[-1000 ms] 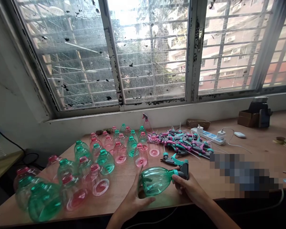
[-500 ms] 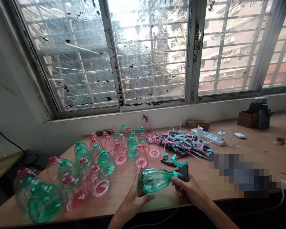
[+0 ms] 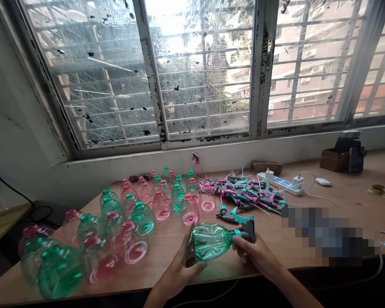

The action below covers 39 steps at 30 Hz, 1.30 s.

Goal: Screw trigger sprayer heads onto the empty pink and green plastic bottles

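Observation:
A clear green bottle (image 3: 211, 243) lies on its side in the air above the table's front edge, neck to the right. Its base end rests in my left hand (image 3: 181, 267), fingers behind and thumb in front. On the neck sits a dark grey trigger spray head (image 3: 248, 229) with a teal collar. My right hand (image 3: 258, 254) pinches that collar between thumb and fingers. Just beyond the bottle, a loose teal and grey spray head (image 3: 232, 215) lies on the wood.
Several green and pink bottles (image 3: 60, 273) without tops stand across the left. Behind my right hand is a pile of spray heads (image 3: 244, 190) with thin tubes. Farther back are a power strip (image 3: 282, 184), a white charger cable and a cardboard box (image 3: 333, 159). A blurred patch covers the right front.
The green bottle has shifted very slightly to the right, and the reflections on it differ. Both hands keep hold of it in nearly the same place.

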Available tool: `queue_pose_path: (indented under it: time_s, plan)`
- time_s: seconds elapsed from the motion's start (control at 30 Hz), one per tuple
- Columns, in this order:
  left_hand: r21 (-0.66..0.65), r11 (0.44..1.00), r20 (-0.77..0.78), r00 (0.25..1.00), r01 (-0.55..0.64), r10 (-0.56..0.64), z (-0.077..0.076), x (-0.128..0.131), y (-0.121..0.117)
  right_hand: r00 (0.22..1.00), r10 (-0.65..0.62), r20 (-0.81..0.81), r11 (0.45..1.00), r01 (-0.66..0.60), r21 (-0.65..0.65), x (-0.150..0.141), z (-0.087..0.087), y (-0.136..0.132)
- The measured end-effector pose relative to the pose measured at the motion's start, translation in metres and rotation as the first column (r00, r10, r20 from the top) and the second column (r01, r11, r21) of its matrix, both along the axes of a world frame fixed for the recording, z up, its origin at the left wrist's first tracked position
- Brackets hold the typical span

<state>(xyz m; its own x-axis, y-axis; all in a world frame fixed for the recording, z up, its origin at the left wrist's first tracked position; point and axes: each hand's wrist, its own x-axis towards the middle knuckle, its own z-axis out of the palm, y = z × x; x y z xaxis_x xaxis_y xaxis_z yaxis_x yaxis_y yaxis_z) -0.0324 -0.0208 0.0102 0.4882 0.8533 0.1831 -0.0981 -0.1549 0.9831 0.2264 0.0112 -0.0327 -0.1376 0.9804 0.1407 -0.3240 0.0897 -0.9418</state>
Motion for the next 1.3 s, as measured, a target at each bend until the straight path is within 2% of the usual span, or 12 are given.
queue_pose_path:
  time_s: [0.13,0.3,0.57,0.77,0.93,1.13,1.3]
  plan:
    - [0.007,1.0,0.002,1.0,0.002,-0.002,0.0004,-0.0008,-0.0005,1.0,0.015,0.008,0.999,-0.016,0.029,-0.0006,0.0003,-0.0014]
    - [-0.004,0.996,-0.059,0.995,-0.085,0.084,0.0041,-0.0027,-0.0012,0.999,0.039,0.006,0.998,-0.039,0.039,-0.0007,0.0015,-0.0025]
    - [-0.005,1.0,-0.003,1.0,0.009,-0.009,0.0041,0.0011,-0.0025,0.999,0.008,-0.04,1.0,-0.008,0.007,0.0003,0.0017,-0.0008]
    - [0.008,1.0,-0.007,1.0,-0.004,0.004,0.005,0.0007,-0.0024,0.999,0.032,-0.021,0.999,-0.031,0.012,-0.0003,0.0018,-0.0017]
    - [-0.004,0.996,-0.041,0.995,-0.086,0.086,0.0029,-0.0012,-0.0004,0.999,0.051,0.01,0.998,-0.052,0.03,-0.0005,0.004,-0.0038]
    - [0.001,0.999,-0.019,0.999,-0.042,0.042,0.0029,0.0011,-0.0006,1.0,-0.011,-0.02,1.0,0.011,0.008,-0.0016,0.0036,-0.0017]
    - [0.017,0.999,-0.044,0.998,-0.042,0.043,-0.0002,-0.0006,0.0005,1.0,0.01,-0.012,1.0,-0.01,0.021,-0.0024,0.0041,-0.0025]
